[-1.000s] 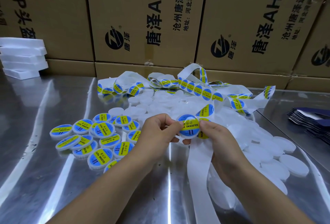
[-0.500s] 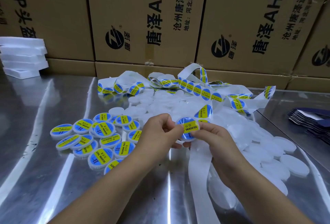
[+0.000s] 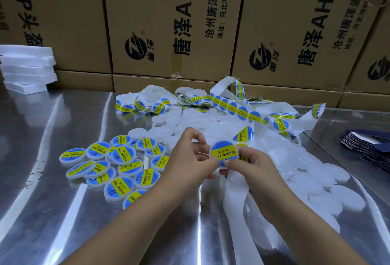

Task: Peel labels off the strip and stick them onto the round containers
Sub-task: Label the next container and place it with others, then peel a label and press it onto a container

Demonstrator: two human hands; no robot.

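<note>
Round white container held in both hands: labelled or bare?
Labelled: a blue-and-yellow label covers the round white container, which left hand and right hand pinch.

"SOLDERING PASTE" on container labels (image 3: 130, 167) (yellow band); "唐泽 AH4" on cardboard boxes (image 3: 168, 22)

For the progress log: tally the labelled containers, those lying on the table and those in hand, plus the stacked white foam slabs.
Labelled containers on the table: about 15; they overlap, so some may be hidden
Labelled container in hand, pinched by left hand and right hand: 1
White foam slabs: 5
Total: about 21
</note>
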